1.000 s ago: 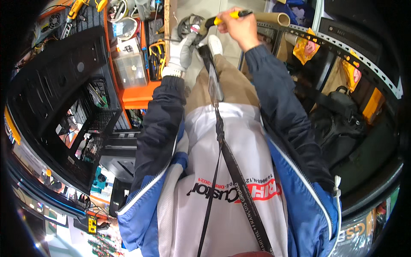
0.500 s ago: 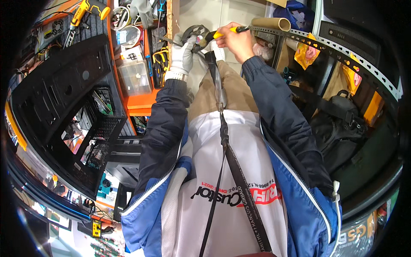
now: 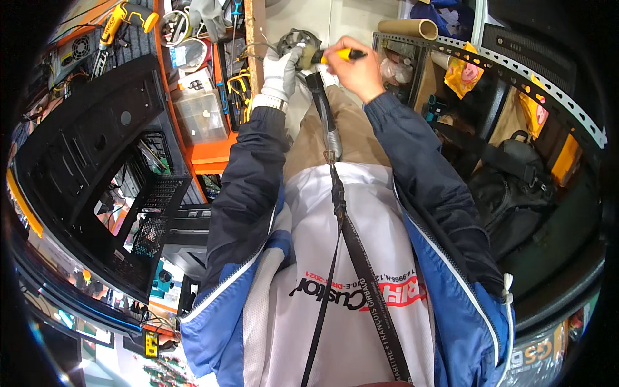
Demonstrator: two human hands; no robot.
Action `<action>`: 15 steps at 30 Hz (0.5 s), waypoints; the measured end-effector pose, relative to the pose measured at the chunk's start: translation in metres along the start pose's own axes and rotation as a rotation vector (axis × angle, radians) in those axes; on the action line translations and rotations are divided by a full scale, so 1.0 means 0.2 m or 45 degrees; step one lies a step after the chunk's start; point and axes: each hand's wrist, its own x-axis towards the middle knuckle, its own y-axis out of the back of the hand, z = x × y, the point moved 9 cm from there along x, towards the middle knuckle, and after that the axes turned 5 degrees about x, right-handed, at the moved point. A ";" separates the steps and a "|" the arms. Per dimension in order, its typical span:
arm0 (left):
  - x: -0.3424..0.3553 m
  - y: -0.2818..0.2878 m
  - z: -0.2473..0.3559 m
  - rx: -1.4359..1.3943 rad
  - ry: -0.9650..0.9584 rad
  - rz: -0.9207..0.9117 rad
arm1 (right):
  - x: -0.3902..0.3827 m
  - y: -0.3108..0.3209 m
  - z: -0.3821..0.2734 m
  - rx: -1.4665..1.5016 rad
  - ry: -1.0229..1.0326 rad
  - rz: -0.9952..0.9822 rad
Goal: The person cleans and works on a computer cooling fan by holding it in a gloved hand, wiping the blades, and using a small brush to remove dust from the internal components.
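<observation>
My left hand (image 3: 279, 76), in a light grey glove, is closed on a round black part with a thin cable (image 3: 300, 39), which looks like a small computer fan; the fingers hide some of it. My bare right hand (image 3: 358, 69) grips a paint brush (image 3: 348, 54) with a yellow and black handle. The brush lies nearly level, its pale bristles against or just over the black part beside my left fingertips. I cannot tell whether they touch. A dark strap (image 3: 316, 87) hangs below the hands, over my tan trousers.
On the left stand a large black computer case (image 3: 84, 122) and an orange shelf (image 3: 209, 151) with a clear plastic box (image 3: 201, 119) and tools. A yellow drill (image 3: 119, 26) lies at upper left. At right are a perforated metal rack (image 3: 496, 61), a cardboard tube (image 3: 409, 29) and a black backpack (image 3: 516, 174).
The brush has turned from slanting to nearly level, and my right hand has shifted slightly. My left hand and the black part have moved a little; the part now shows farther up.
</observation>
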 end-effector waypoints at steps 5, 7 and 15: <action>-0.01 -0.05 0.06 0.019 -0.091 0.035 | -0.05 0.03 -0.19 -0.149 0.352 0.189; -0.03 -0.06 0.07 0.052 -0.104 0.094 | -0.09 -0.04 -0.22 -0.255 0.421 0.032; -0.05 -0.07 0.09 -0.049 -0.156 0.251 | -0.15 0.05 -0.24 -0.086 0.481 0.197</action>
